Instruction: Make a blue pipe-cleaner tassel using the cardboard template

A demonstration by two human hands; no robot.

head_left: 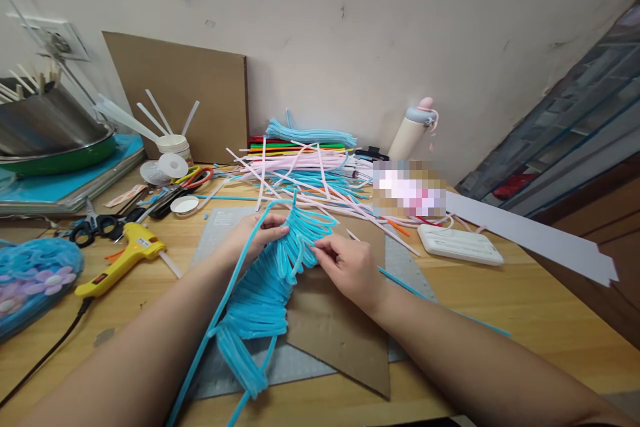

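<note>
A piece made of many bright blue pipe cleaners (263, 297), bent into rows of loops, lies over the cardboard and the grey mat. My left hand (267, 230) is closed on its upper left edge, thumb and fingers pinching it where the loops fan out. At the right side of the fan, my right hand (350, 270) pinches the end of a blue loop between thumb and fingertips. One long blue strand runs from the top over my left wrist towards the front edge. Under the piece are a brown cardboard sheet (345, 340) and a grey cutting mat (215, 373).
A yellow glue gun (123, 257), scissors (93, 223) and a blue fuzzy item with flowers (37, 280) lie at left. Loose pipe cleaners (300, 163) are heaped by the wall. A bottle (413, 130) and a white power bank-like box (460, 245) are at right.
</note>
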